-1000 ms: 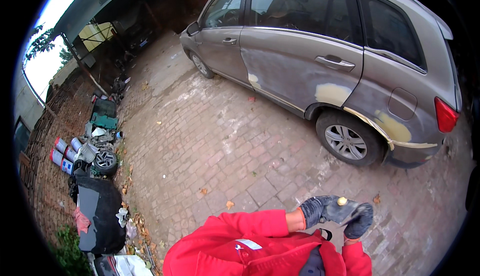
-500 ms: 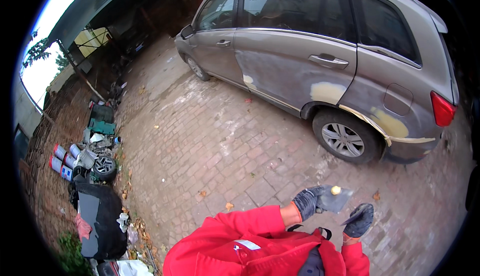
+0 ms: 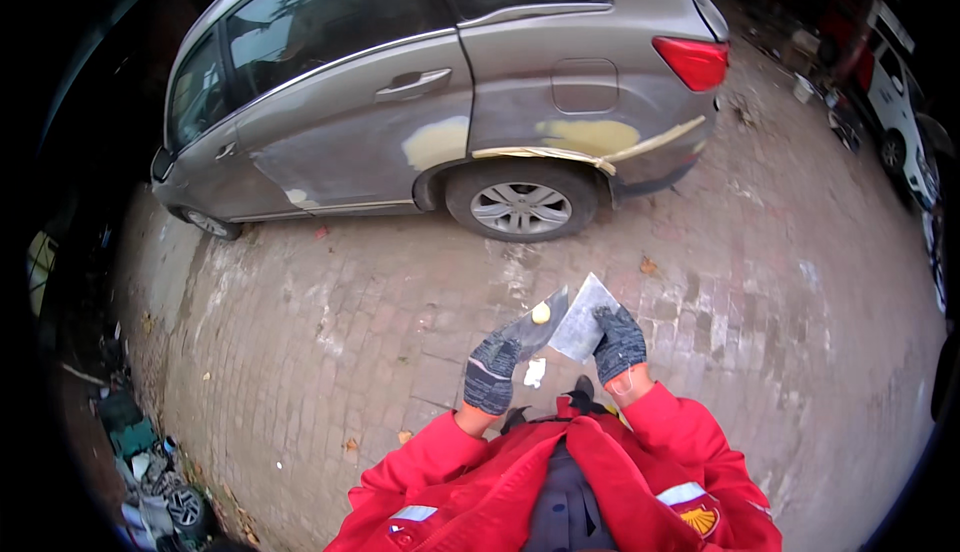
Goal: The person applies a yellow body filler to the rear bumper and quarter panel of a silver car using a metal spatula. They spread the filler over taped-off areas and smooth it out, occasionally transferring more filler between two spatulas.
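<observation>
My left hand, in a dark grey knit glove, grips a flat grey putty board bearing a dollop of pale yellow putty. Close beside it, my gloved right hand is closed on a thin, flat putty spreader; its edge is near the board, and I cannot tell if they touch. Ahead stands a grey car, with one yellow putty patch on its rear door and another patch above the rear wheel. Masking tape follows the wheel arch and bumper seam.
Brick paving lies between me and the car. A crumpled white scrap is on the ground near my feet. A loose wheel and clutter sit lower left. At the far right are a white vehicle and a white bucket.
The view has swung right, so the car's rear is nearer the middle. My hands have come together, the right-hand spreader now beside the putty board and turned to show its flat face.
</observation>
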`<state>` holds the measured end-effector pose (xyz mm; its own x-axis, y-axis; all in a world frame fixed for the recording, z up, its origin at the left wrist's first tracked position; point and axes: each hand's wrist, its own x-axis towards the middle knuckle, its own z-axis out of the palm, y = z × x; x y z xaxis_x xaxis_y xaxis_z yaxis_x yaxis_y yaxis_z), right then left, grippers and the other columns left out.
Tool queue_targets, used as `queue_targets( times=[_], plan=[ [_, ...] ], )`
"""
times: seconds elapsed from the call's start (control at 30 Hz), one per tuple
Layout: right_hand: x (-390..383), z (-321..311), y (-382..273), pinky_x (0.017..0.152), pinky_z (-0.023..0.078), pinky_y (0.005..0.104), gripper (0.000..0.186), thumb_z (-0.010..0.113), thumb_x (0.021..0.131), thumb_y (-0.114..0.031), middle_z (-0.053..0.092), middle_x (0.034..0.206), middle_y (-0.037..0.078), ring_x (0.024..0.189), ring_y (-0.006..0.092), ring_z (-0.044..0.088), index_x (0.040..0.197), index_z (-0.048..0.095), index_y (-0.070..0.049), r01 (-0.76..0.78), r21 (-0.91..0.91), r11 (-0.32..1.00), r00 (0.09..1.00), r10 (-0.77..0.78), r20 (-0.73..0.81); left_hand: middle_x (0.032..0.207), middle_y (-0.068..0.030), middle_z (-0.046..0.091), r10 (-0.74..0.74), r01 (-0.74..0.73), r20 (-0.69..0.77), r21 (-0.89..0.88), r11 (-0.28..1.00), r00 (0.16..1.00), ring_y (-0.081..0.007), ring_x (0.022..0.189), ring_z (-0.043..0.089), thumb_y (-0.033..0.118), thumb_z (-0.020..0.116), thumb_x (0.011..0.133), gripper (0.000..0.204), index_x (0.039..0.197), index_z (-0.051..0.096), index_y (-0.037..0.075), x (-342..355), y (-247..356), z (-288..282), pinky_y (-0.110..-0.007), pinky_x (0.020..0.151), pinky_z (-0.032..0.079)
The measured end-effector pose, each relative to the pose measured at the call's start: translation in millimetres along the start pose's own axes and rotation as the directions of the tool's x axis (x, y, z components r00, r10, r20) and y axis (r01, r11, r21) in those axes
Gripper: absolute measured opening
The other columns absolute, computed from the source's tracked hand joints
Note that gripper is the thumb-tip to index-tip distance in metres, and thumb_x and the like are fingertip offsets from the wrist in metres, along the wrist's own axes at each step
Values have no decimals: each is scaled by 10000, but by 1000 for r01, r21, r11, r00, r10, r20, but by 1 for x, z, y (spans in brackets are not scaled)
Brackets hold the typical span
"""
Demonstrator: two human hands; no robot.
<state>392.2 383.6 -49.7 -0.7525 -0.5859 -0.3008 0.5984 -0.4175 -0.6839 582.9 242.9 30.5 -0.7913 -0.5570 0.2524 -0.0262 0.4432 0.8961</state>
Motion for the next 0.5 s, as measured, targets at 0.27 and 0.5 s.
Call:
queue_targets(
  times=[0.27,0.5],
  plan=[
    [-30,45,-28,771,493,266,143,635,907,-65,671,954,34,876,121,620,1047,635,-35,-106,-149,983,994,102,-30,1264,-232,582,88,-97,216,31,995,972,-388,1178,557,118,508,933,361,1264,555,-16,25,24,3,-419,1018,434],
    [-37,61,-46,744,480,261,146,651,892,-83,657,897,24,806,99,580,1015,664,-5,119,-561,819,992,-73,105,1149,-232,633,103,-128,385,39,991,917,-379,1039,624,109,502,965,292,1198,579,-50,25,17,9,-394,890,501]
  ],
)
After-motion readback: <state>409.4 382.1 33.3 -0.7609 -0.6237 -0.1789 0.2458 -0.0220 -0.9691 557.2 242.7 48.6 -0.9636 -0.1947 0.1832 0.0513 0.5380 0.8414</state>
